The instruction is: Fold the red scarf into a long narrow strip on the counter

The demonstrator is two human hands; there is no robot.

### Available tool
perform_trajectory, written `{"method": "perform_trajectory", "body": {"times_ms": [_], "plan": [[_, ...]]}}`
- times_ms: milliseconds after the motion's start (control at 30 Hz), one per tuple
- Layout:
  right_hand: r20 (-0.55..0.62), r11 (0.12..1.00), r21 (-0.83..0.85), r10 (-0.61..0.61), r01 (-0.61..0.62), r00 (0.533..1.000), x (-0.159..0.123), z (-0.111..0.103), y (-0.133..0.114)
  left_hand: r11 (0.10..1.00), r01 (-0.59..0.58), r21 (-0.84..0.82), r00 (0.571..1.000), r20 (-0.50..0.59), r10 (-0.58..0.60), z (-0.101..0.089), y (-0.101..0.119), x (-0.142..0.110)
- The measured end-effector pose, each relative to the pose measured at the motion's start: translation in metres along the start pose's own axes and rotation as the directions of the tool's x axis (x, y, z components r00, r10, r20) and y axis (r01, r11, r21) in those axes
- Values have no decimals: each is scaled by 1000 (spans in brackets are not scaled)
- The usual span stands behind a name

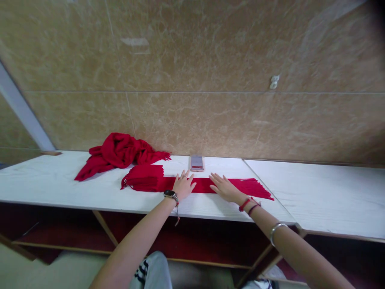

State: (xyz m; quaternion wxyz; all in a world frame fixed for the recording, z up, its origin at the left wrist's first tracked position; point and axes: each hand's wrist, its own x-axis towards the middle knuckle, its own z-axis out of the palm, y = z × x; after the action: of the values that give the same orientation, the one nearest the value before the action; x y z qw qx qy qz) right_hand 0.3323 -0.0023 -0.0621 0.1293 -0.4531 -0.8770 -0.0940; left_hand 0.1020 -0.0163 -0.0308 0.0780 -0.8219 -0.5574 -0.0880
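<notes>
Both your hands lie palm down with the fingers spread apart, clamped on nothing. Your left hand [183, 185] rests on the middle of the flat red scarf [202, 185]; your right hand [223, 188] lies at the same strip a little further right, with a bare stretch of cloth between them. Your palms are hidden, so how hard they press cannot be told.

The scarf stretches lengthwise along the white tabletop [327, 192], its right end fanning into fringe near a seam in the top. The left end is wider and looks doubled over; how many layers lie there is hard to make out.

On your left wrist sits a dark watch [171, 194], its display too small to read. Your right forearm carries red bands and a silver bangle [276, 233], and both forearms run out of the picture at the bottom.

Beyond your hands, a phone [197, 163] lies near the wall [192, 124], what its screen shows being unreadable. To the left, a second red cloth [120, 150] sits heaped just behind the scarf, most of its surface buried in folds. Below the tabletop, the shelves [210, 245] are shadowy and partly covered by your arms.
</notes>
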Motion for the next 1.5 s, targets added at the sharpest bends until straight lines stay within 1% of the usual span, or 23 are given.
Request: {"method": "perform_trajectory", "body": {"times_ms": [67, 100, 200, 300, 433, 533, 600, 667, 767, 833, 933, 1033, 1100, 1167, 1200, 1233, 1267, 1300, 1333, 1367, 1400, 1433, 1500], "plan": [[18, 1000, 22, 1, -2, 1000, 9, 7, -15, 999, -12, -37, 1000, 26, 13, 12, 2, 1], [24, 1000, 29, 5, -6, 1000, 10, 10, -18, 999, -14, -41, 1000, 26, 15, 17, 1, 0], [27, 999, 25, 19, -19, 999, 3, 15, -9, 999, -3, -35, 1000, 1, 3, 22, -2, -2], [12, 999, -11, 51, -51, 999, -17, 17, 20, 999, -3, -37, 1000, 0, 3, 22, -4, -1], [22, 990, -91, 111, -109, 994, -57, 19, 75, 999, 1, -48, 1000, -4, -1, 24, -4, 1], [62, 966, -147, 222, -211, 973, -88, 16, 112, 997, 2, -71, 1000, -13, -3, 26, -3, 2], [83, 940, -174, 310, -292, 947, -101, 12, 127, 996, 2, -90, 1000, -19, -4, 26, -3, 2], [79, 917, -197, 369, -348, 926, -104, 7, 130, 994, 2, -108, 1000, -23, -5, 27, -4, 3], [15, 914, -205, 360, -350, 933, -86, 1, 110, 991, 2, -135, 1000, -31, -6, 30, -5, 4], [0, 943, -187, 280, -275, 960, -63, -2, 83, 988, -3, -152, 999, -49, -5, 32, -5, 5], [41, 980, -119, 166, -160, 985, -21, -6, 34, 987, -4, -162, 995, -94, -11, 31, -2, 4], [49, 998, -65, 21, -18, 999, 19, -10, -15, 990, 8, -144, 982, -186, -35, 19, 0, -5], [17, 996, -47, -72, 73, 997, 41, -14, -41, 993, -17, -115, 949, -313, -20, 2, -6, -16], [-2, 989, -19, -149, 149, 989, 60, -18, -60, 996, -57, -65, 902, -431, 24, -20, -21, -29], [-2, 984, 1, -175, 175, 984, 68, -19, -66, 998, -53, -44, 882, -470, 26, -31, -33, -36], [1, 980, 21, -196, 196, 981, 76, -21, -71, 999, -21, -36, 866, -499, 0, -41, -48, -42], [4, 977, 40, -207, 207, 978, 85, -22, -75, 998, 45, -50, 851, -521, -64, -51, -66, -47], [3, 976, 59, -209, 209, 978, 94, -24, -79, 987, 130, -90, 833, -530, -158, -59, -85, -52], [-4, 976, 78, -204, 203, 979, 103, -26, -82, 963, 217, -156, 816, -513, -267, -66, -106, -55], [-19, 975, 99, -197, 198, 980, 113, -28, -87, 914, 309, -263, 797, -453, -400, -72, -127, -58], [-37, 973, 122, -195, 198, 980, 123, -30, -93, 829, 386, -404, 786, -327, -525, -76, -147, -60], [-59, 968, 146, -197, 204, 979, 134, -33, -100, 709, 449, -544, 772, -163, -614, -78, -165, -63], [-107, 953, 180, -227, 243, 968, 154, -40, -120, 614, 503, -608, 775, 3, -631, -80, -195, -68]]}}
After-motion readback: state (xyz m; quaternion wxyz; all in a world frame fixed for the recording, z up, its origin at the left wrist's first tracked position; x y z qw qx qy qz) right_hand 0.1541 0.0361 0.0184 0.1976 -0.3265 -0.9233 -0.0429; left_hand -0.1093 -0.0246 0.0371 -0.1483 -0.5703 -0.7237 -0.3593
